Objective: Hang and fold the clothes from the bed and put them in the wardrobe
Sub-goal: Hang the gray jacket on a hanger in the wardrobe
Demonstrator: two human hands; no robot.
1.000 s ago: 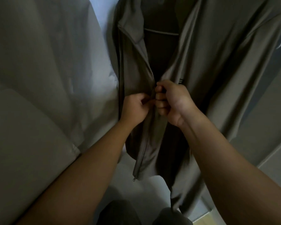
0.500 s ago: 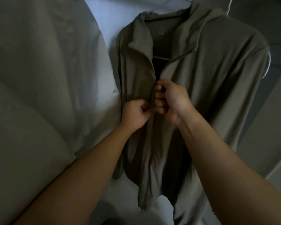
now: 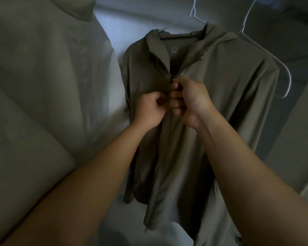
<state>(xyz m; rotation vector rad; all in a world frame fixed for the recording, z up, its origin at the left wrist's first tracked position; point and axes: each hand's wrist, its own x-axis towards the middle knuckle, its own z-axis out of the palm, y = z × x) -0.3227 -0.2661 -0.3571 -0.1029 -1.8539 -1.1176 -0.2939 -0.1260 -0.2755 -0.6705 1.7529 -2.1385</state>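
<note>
Gripping the hanging jacket (image 3: 220,82) at its zip, left hand (image 3: 150,108) and right hand (image 3: 190,98) curled together

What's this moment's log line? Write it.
jacket: on white hanger | left hand: pinches its front | right hand: grips its front

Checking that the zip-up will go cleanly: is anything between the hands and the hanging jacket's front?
Nothing visible does. The left hand and the right hand both grip the olive jacket directly at its front opening, side by side, with no other cloth between them and it.
</note>
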